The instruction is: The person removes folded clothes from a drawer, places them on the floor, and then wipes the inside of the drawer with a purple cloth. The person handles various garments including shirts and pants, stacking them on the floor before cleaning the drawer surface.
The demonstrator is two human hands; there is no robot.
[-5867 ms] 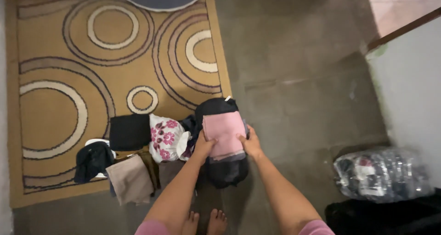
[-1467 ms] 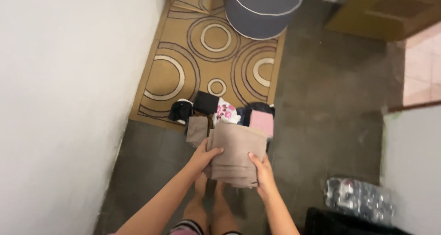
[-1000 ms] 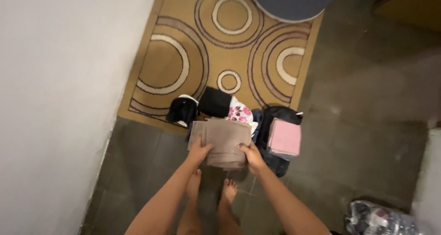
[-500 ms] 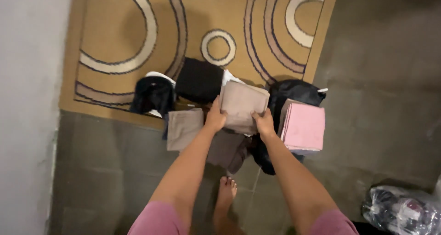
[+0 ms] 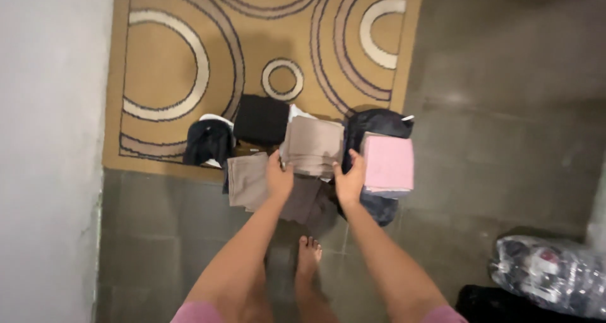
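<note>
Taupe folded cloth gripped at its near edge by both hands' fingers, hiding the floral piece beneath

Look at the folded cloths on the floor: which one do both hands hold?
The beige folded cloth in the middle: the left hand and right hand grip its near edge. The pink cloth and black cloth lie untouched.

A grey tiled floor carries a tan rug patterned with cream and dark rings, laid along the white wall. Across the rug's near edge lies a row of folded clothes: a dark bundle, a black fold, taupe cloth and a pink stack. At the lower right sits what looks like a clear plastic bag of goods.
</note>
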